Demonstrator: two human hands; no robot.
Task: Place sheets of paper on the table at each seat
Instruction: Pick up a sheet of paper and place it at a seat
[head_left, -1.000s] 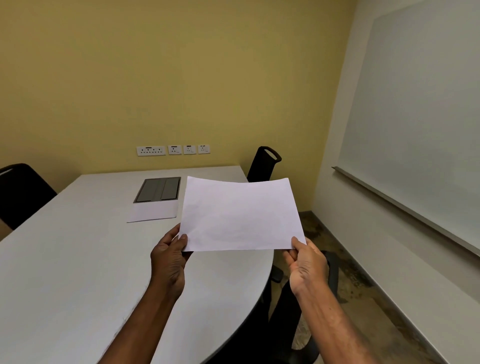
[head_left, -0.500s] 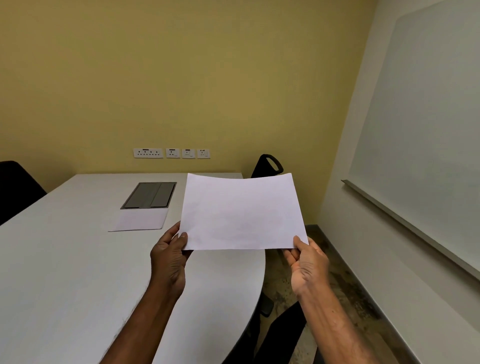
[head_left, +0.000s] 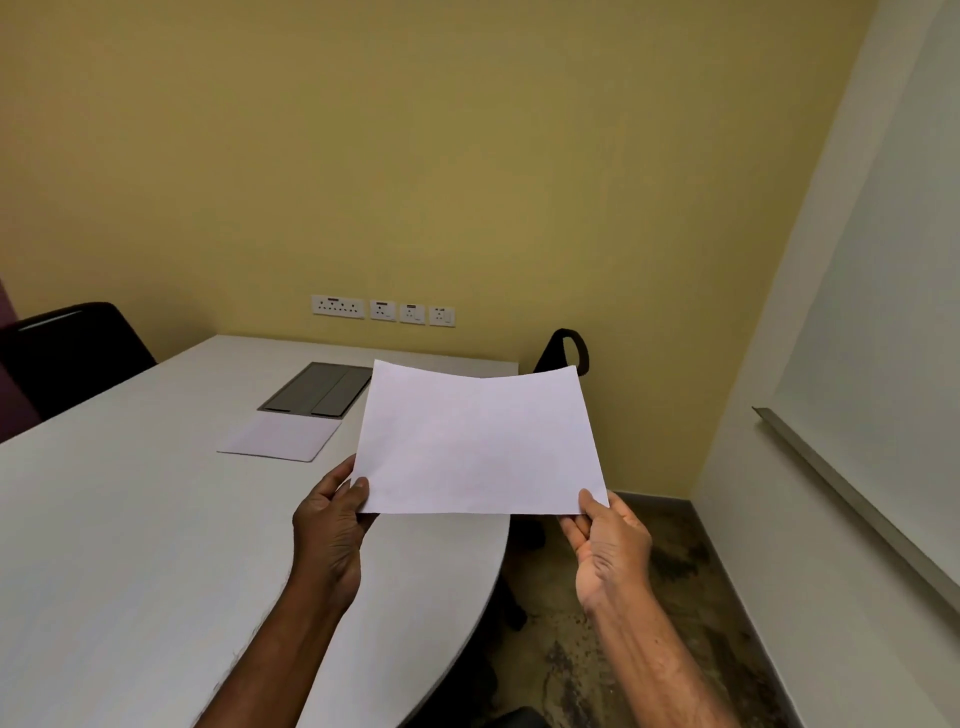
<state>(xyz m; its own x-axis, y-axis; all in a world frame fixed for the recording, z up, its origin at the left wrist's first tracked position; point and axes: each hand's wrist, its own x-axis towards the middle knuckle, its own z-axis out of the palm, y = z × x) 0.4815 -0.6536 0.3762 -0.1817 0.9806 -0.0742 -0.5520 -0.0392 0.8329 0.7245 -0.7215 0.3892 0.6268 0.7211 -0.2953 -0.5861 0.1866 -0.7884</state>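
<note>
Across the left and lower part of my view runs the white table (head_left: 130, 545), its near end rounded, its far end close to the yellow wall (head_left: 415, 156). On the right side I see a whiteboard (head_left: 883, 312) with a metal ledge along its lower edge, and below it a mottled dark floor (head_left: 649, 623). A black chair (head_left: 67, 353) stands at the table's far left side; a second black chair (head_left: 563, 351) shows only its top behind the far right corner, partly hidden by paper. Held above the table's right edge is a blank sheet of paper (head_left: 478, 441), long side across, top edge sagging slightly in the middle, clear of the tabletop. My left hand (head_left: 332, 530) pinches the sheet's lower left corner, thumb on top, fingers curled beneath. My right hand (head_left: 610, 545) pinches the lower right corner the same way, thumb on the upper face, and it sits out past the table's edge, over the floor. Set into the tabletop farther off is a grey cable hatch (head_left: 317, 389), lid flush. Just in front of it, touching its near edge or nearly so, a second sheet (head_left: 280, 436) lies flat on the table. Smallest, a row of white wall sockets (head_left: 382, 310) sits low on the yellow wall above the table's far end.
</note>
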